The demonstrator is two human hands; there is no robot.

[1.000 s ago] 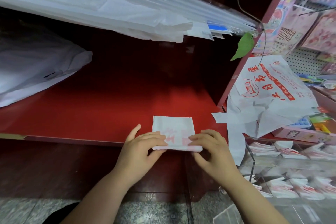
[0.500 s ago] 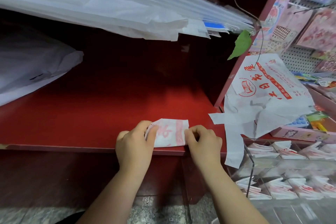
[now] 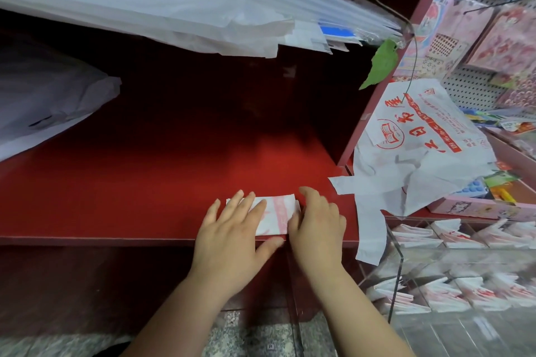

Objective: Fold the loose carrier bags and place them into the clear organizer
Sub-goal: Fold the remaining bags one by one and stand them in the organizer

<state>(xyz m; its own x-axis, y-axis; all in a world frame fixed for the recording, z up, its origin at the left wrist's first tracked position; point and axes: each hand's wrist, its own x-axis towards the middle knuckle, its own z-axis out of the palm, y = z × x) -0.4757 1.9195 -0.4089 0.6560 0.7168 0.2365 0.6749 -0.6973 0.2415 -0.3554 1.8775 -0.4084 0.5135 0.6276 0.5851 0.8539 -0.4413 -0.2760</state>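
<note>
A small folded white carrier bag (image 3: 278,213) with red print lies at the front edge of the red shelf (image 3: 150,182). My left hand (image 3: 232,236) lies flat on its left part, fingers straight and spread, pressing it down. My right hand (image 3: 316,223) presses along the bag's right edge with fingers together. Loose white carrier bags (image 3: 417,153) with red lettering lie heaped to the right, their handles hanging over the edge. The clear organizer (image 3: 400,266) stands at lower right and holds several folded bags (image 3: 417,235) in its compartments.
A thick stack of white and clear plastic sheets (image 3: 174,3) overhangs the shelf from above. A grey-white bundle (image 3: 43,107) sits at the left. A green vine leaf (image 3: 380,64) hangs by the red divider. Pink stationery and a pink box (image 3: 478,207) crowd the right.
The bag has been folded smaller. My left hand went from pinching the bag's left edge to lying flat on top of it. My right hand moved against its right edge.
</note>
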